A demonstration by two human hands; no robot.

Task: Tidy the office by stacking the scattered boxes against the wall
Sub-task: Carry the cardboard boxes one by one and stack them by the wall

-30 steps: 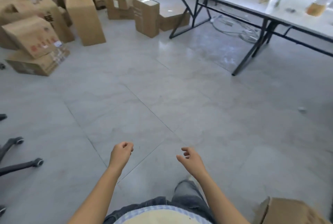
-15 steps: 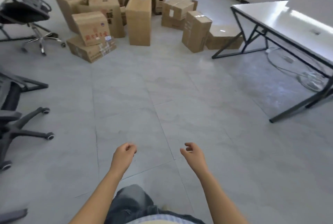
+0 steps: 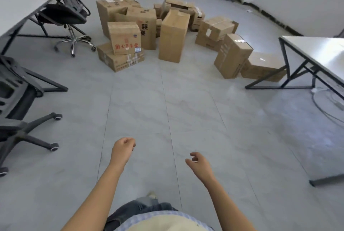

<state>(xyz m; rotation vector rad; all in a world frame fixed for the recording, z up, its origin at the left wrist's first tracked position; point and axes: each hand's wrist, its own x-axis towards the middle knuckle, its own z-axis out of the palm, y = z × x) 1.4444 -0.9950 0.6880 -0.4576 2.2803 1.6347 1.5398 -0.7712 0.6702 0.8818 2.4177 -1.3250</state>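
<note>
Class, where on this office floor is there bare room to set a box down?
The widest bare floor lies in front of the box pile, between the chair on the left and the table on the right. A narrower gap separates the tall box from the upright box near that table. The pile itself is crowded.

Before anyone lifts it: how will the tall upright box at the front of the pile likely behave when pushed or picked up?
The tall box stands on its narrow end, so a push near the top would probably tip it. Its flat, undented sides suggest it stays stiff when gripped. Weight cannot be told.
</note>
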